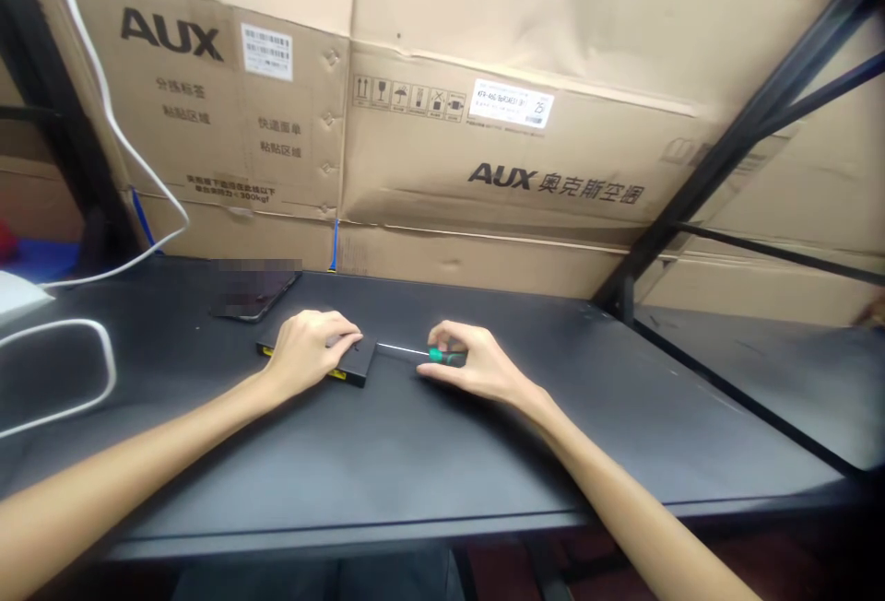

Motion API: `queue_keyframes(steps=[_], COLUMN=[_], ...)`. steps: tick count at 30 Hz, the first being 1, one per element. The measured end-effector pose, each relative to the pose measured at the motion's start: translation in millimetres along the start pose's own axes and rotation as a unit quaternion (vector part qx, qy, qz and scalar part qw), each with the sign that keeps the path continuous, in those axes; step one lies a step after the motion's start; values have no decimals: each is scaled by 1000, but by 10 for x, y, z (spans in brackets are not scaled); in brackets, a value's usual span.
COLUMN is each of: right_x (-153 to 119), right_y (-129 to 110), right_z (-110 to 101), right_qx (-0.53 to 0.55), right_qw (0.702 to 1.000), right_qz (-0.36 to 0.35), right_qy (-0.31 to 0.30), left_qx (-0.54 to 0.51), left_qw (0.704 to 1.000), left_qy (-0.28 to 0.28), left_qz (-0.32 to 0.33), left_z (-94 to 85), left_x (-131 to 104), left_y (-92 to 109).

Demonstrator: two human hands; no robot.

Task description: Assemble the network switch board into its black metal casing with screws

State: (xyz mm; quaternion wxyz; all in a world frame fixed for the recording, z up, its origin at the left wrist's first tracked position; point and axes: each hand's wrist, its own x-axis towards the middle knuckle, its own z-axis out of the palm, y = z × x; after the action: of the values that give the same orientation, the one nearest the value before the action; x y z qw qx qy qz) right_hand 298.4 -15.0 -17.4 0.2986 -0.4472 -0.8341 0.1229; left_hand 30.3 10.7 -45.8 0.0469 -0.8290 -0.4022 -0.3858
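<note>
A flat black box with yellow port-like openings along its near side, which looks like a network switch [358,365], lies on the black table. My left hand [309,352] grips it from above, thumb and fingers pressed together and covering its middle. To the right, my right hand [477,361] is closed around the green and black handle of a screwdriver [437,356]. The screwdriver's thin metal shaft lies level and points left. Its tip is at the right end of the box; whether it sits in a screw is too small to tell.
Behind the box lies a dark phone-like slab [257,295]. A white cable [103,94] hangs at the left, and another white loop [107,361] lies on the table [387,481]. Large cardboard [415,168] stands along the back, with a black metal frame [725,145] at the right.
</note>
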Motion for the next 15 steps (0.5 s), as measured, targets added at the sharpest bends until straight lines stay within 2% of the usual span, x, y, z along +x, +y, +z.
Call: queue_keyframes(steps=[3,8,15], right_x=[-3,20,31], right_y=[4,-15,-82], right_z=[-11,-71,-142], right_qx=[34,-17,5], right_qw=[999,1000,998], right_qz=[29,24,36], right_qy=[-5,-7,41], left_qx=[0,-27,-110], left_qw=[1000,1000,993], left_qy=[-1,-7,-4], left_qz=[0,3,35], left_z=[-9,-17,-50], left_x=[2,9,23], left_y=[6,-18,-19])
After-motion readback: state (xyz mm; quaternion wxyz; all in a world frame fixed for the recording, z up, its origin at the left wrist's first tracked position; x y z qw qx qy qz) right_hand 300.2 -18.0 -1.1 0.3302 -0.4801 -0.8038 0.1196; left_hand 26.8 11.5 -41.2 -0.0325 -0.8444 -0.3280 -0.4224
